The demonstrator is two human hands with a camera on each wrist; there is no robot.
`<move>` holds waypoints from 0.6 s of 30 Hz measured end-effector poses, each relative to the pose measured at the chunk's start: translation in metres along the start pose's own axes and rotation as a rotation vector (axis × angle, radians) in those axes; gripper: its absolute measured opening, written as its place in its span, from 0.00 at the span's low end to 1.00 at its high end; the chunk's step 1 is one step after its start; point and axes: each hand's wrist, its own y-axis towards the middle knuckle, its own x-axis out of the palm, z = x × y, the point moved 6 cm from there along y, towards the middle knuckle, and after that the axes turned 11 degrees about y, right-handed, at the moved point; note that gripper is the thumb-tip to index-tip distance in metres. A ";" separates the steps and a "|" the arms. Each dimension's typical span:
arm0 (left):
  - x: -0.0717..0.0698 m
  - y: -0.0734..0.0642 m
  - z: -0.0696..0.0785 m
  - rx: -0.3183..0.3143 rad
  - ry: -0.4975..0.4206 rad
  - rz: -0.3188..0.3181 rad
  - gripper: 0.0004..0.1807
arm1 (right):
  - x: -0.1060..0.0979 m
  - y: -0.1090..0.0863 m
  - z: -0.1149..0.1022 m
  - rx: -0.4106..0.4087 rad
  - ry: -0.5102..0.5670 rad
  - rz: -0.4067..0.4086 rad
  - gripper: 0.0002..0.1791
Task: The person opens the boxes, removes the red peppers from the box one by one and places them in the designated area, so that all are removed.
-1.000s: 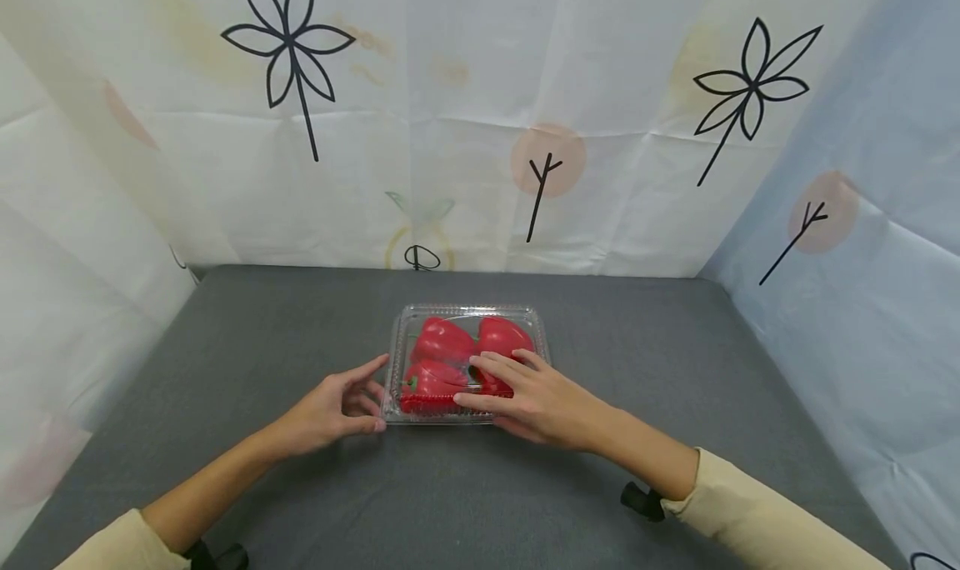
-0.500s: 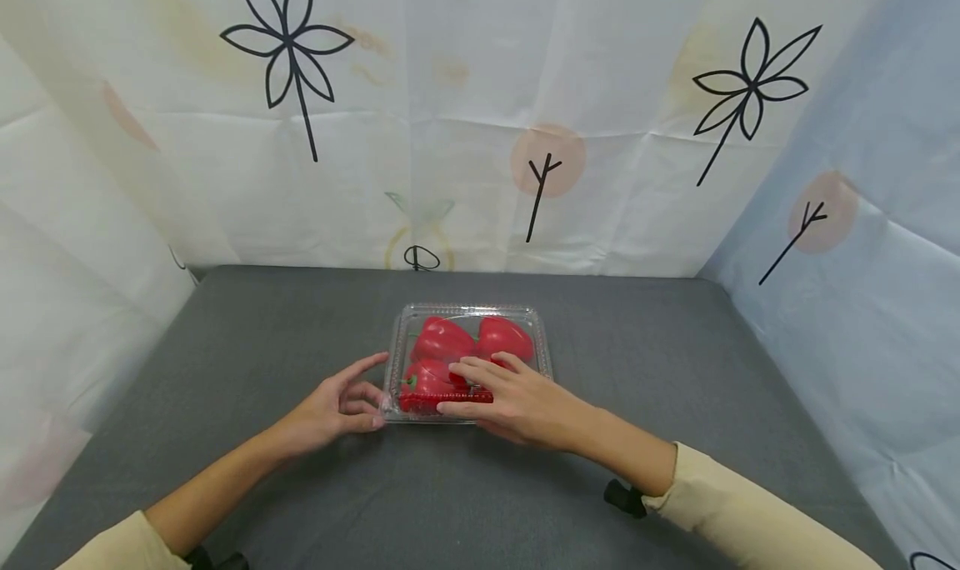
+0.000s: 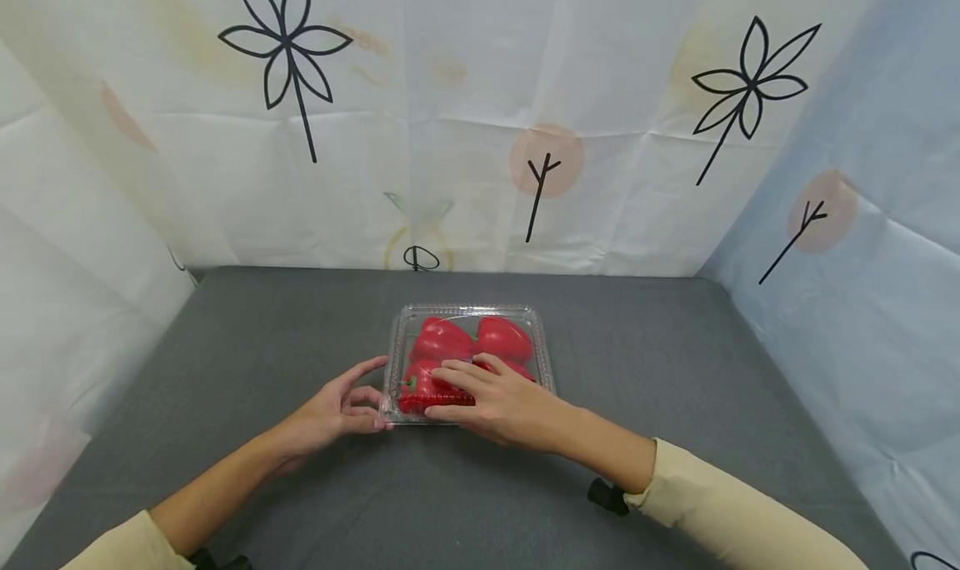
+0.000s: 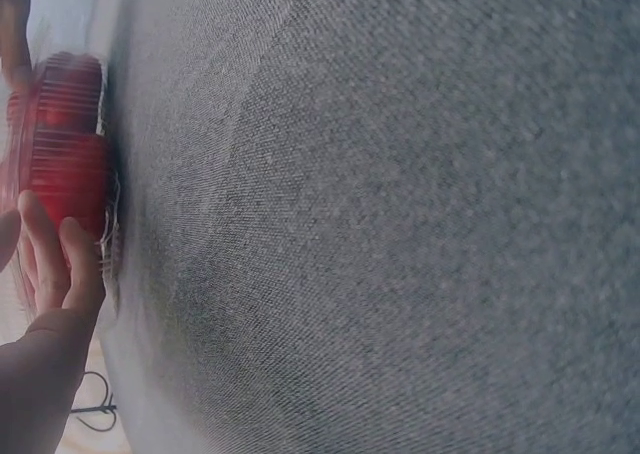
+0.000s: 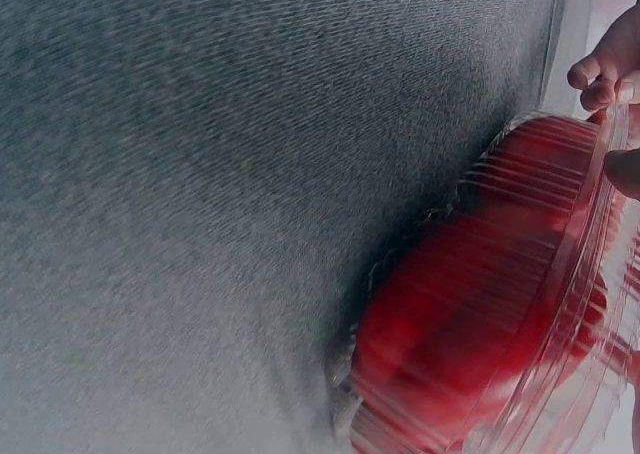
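Observation:
A clear plastic clamshell box [image 3: 468,310] with its lid down lies mid-table, with several red bell peppers [image 3: 442,341] inside. At the box's left front corner, my left hand [image 3: 330,412] touches the side with loosely bent fingers, thumb near the front edge. My right hand [image 3: 502,403] lies over the front part of the lid, its fairly straight fingers spread on top and its thumb along the front edge. It hides the front right pepper. In the right wrist view, the box's ribbed wall and the peppers [image 5: 440,314] show blurred, with the right thumb [image 5: 625,172] at the rim.
A grey cloth covers the table [image 3: 630,345]. White printed curtains [image 3: 465,178] hang along the back and left, with a bluish one [image 3: 877,303] on the right. Black wrist straps [image 3: 607,497] show near the cream sleeves [image 3: 727,503].
My right hand has slid leftward along the front of the lid, uncovering more of the box's right side. My left hand stays at the left corner, and the box has barely moved.

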 end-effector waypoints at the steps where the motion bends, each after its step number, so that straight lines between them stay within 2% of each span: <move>1: 0.000 0.000 0.000 -0.002 -0.002 0.002 0.50 | 0.001 0.001 0.000 -0.003 -0.010 -0.001 0.32; 5: 0.001 0.000 0.000 -0.011 -0.006 0.006 0.50 | 0.002 0.007 -0.002 -0.005 -0.038 0.006 0.28; 10: 0.002 -0.001 0.002 -0.003 -0.015 0.002 0.50 | 0.000 0.013 -0.003 0.006 -0.014 0.019 0.25; 18: 0.002 0.000 0.002 0.008 -0.035 -0.009 0.51 | 0.003 0.019 -0.006 -0.021 0.003 0.040 0.21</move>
